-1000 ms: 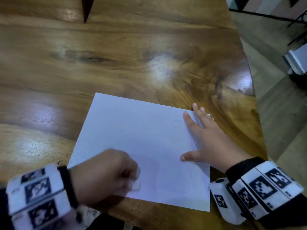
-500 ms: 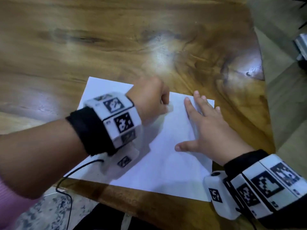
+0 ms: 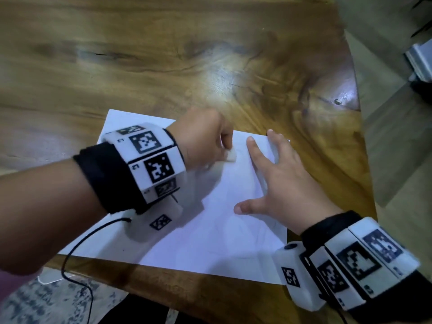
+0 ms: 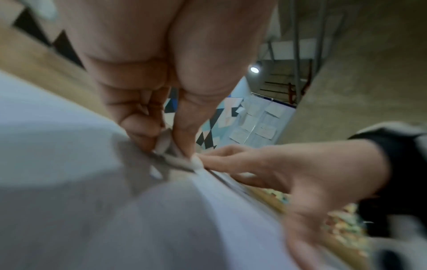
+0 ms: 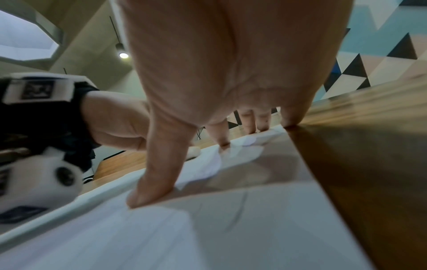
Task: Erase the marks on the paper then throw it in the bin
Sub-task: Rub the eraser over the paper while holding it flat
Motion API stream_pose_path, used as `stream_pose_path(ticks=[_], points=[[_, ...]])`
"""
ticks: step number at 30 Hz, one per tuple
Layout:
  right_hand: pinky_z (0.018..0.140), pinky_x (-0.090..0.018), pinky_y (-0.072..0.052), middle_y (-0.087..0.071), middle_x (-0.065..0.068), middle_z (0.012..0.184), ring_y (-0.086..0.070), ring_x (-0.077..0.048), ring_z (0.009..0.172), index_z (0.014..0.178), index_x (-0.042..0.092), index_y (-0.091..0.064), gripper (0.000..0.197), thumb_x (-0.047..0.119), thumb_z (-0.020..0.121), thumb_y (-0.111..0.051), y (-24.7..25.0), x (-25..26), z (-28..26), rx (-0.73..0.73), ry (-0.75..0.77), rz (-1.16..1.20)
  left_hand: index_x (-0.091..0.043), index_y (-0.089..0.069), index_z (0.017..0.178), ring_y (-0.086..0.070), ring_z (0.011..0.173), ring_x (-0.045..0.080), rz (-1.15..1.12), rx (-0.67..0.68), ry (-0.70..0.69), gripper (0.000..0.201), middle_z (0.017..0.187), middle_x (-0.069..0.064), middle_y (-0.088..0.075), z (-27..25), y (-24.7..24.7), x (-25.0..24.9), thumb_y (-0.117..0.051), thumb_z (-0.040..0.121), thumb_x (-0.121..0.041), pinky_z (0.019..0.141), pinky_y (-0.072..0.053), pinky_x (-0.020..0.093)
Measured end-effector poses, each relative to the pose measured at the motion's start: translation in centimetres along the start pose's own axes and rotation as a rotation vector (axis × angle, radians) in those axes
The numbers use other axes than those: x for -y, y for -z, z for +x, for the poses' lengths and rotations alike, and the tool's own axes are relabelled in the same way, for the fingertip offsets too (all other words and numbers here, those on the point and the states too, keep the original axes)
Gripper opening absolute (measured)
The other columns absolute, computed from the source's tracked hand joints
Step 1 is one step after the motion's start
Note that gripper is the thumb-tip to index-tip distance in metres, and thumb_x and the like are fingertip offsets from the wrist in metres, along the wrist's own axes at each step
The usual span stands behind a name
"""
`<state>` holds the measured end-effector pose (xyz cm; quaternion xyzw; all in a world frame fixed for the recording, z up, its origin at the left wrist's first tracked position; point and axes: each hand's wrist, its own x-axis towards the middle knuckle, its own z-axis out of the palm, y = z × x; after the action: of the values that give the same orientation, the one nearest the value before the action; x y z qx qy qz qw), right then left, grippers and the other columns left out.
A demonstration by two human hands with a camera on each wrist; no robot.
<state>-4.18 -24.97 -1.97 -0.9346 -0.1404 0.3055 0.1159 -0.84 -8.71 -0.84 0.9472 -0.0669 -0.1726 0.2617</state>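
Observation:
A white sheet of paper lies on the wooden table near its front right corner. Faint pencil lines show on it. My left hand is curled round a small white eraser and presses it on the paper near the far edge. In the left wrist view the eraser sits pinched between thumb and fingers, touching the sheet. My right hand lies flat with fingers spread, pressing on the paper's right side, close beside the eraser. The bin is not in view.
The table's right edge runs just beyond my right hand, with floor below. A grey and black object stands on the floor at far right. A black cable hangs from my left wrist over the front edge.
My left hand with the eraser has travelled from the paper's near left corner up to its far edge, next to my right hand. The right hand stays pressed on the sheet.

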Motion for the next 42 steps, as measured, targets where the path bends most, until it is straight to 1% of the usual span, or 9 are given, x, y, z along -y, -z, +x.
stream_pose_path(ticks=[3, 7, 10, 15, 19, 24, 27, 33, 42], points=[[0.118, -0.031, -0.01, 0.017, 0.006, 0.15, 0.012, -0.015, 0.141, 0.148, 0.034, 0.004, 0.118, 0.059, 0.063, -0.073, -0.1, 0.0, -0.1, -0.026, 0.008, -0.013, -0.009, -0.067, 0.089, -0.05, 0.072, 0.015, -0.008, -0.134, 0.046, 0.014, 0.071, -0.002, -0.056, 1.1, 0.5, -0.1, -0.064, 0.077, -0.014, 0.069, -0.039, 0.025], [0.103, -0.023, -0.024, -0.003, 0.01, 0.137, -0.009, -0.014, 0.126, 0.148, 0.033, -0.001, 0.118, 0.062, 0.06, -0.073, -0.1, -0.2, 0.0, -0.062, 0.034, -0.048, -0.015, -0.068, 0.084, -0.051, 0.065, 0.014, 0.074, 0.157, -0.075, 0.01, 0.064, -0.005, -0.057, -0.8, -0.5, -0.2, -0.067, 0.074, -0.015, 0.058, -0.038, 0.021], [0.101, -0.022, -0.023, -0.008, 0.007, 0.135, -0.012, -0.013, 0.121, 0.148, 0.032, 0.001, 0.119, 0.062, 0.06, -0.073, -0.1, -0.2, 0.1, -0.057, 0.037, -0.061, -0.016, -0.069, 0.086, -0.052, 0.07, 0.015, 0.126, 0.205, -0.067, 0.014, 0.064, -0.008, -0.055, -0.5, 0.0, -0.1, -0.067, 0.073, -0.013, 0.057, -0.036, 0.022], [0.104, -0.021, -0.021, -0.014, 0.008, 0.136, -0.012, -0.01, 0.119, 0.148, 0.034, 0.0, 0.12, 0.062, 0.059, -0.074, -0.3, -0.3, 0.0, -0.07, 0.03, -0.033, -0.011, -0.068, 0.087, -0.047, 0.072, 0.014, 0.084, -0.069, -0.01, 0.012, 0.067, -0.005, -0.052, 1.2, 0.6, -0.2, -0.067, 0.075, -0.015, 0.066, -0.033, 0.021], [0.104, -0.021, -0.022, -0.015, 0.008, 0.136, -0.013, -0.01, 0.123, 0.148, 0.035, -0.001, 0.12, 0.061, 0.058, -0.075, -0.3, -0.3, 0.1, -0.083, 0.028, -0.02, -0.015, -0.069, 0.082, -0.043, 0.056, 0.008, 0.11, 0.076, -0.096, 0.009, 0.063, -0.008, -0.051, -1.1, -0.7, 0.3, -0.068, 0.074, -0.02, 0.051, -0.03, 0.009], [0.101, -0.019, -0.024, -0.01, 0.014, 0.144, -0.011, -0.004, 0.131, 0.149, 0.027, -0.01, 0.118, 0.048, 0.058, -0.082, -0.1, -0.6, -0.1, -0.111, 0.005, 0.066, -0.016, -0.067, 0.085, -0.048, 0.071, 0.015, 0.125, 0.107, -0.071, 0.012, 0.077, -0.003, -0.059, -1.8, -1.0, 0.4, -0.065, 0.076, -0.024, 0.057, -0.032, 0.025], [0.114, -0.026, -0.017, 0.004, 0.015, 0.156, -0.001, -0.007, 0.143, 0.15, 0.021, -0.008, 0.118, 0.044, 0.061, -0.082, 0.1, -0.6, -0.3, -0.09, -0.027, 0.061, -0.018, -0.069, 0.084, -0.051, 0.069, 0.015, 0.1, 0.109, -0.048, 0.014, 0.073, -0.003, -0.061, -1.5, -0.2, 0.5, -0.07, 0.072, -0.025, 0.053, -0.031, 0.008], [0.119, -0.028, -0.003, 0.013, 0.01, 0.157, 0.01, -0.006, 0.143, 0.15, 0.019, -0.001, 0.117, 0.045, 0.066, -0.078, 0.0, -0.5, -0.4, -0.066, -0.017, 0.046, -0.016, -0.071, 0.085, -0.048, 0.058, 0.011, 0.029, -0.069, -0.004, 0.015, 0.074, 0.002, -0.063, 2.3, 1.4, 0.3, -0.071, 0.071, -0.012, 0.045, -0.032, 0.002], [0.116, -0.035, 0.006, 0.012, 0.011, 0.157, 0.011, -0.009, 0.144, 0.15, 0.021, 0.002, 0.118, 0.052, 0.066, -0.075, -0.2, -0.5, -0.3, -0.07, -0.012, -0.041, -0.016, -0.071, 0.08, -0.049, 0.061, 0.011, 0.1, 0.131, -0.08, 0.009, 0.062, -0.008, -0.055, 0.2, 0.1, 0.4, -0.071, 0.072, -0.016, 0.05, -0.031, 0.006]])
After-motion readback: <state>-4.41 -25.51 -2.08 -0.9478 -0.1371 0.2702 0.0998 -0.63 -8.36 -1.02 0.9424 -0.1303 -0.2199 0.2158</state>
